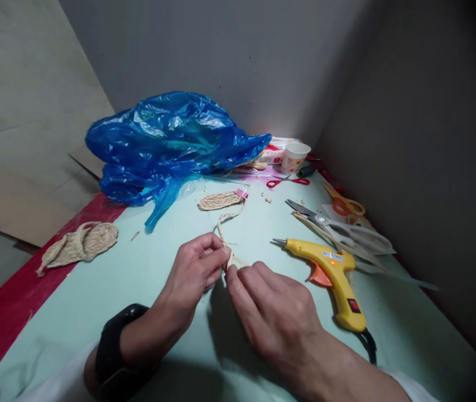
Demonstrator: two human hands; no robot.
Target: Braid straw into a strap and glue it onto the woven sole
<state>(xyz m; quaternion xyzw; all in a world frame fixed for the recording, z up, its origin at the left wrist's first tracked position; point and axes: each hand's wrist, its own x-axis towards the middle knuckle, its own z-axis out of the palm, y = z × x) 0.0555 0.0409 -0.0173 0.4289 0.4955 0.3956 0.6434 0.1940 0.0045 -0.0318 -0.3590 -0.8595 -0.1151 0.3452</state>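
My left hand (196,271) and my right hand (273,312) meet over the pale green table (145,279), both pinched on a braided straw cord (223,231). The cord runs away from my fingers to a small flat woven straw oval (216,201), which has a pink binder clip (241,193) at its right end. A black watch sits on my left wrist. A finished straw sandal (79,244) lies at the left, near the table's red edge.
A yellow hot glue gun (332,273) lies right of my hands. Large grey scissors (342,226), orange-handled scissors (342,204) and red-handled scissors (288,181) lie beyond it. A crumpled blue plastic bag (166,142) and a paper cup (295,156) sit at the back. Grey walls enclose the corner.
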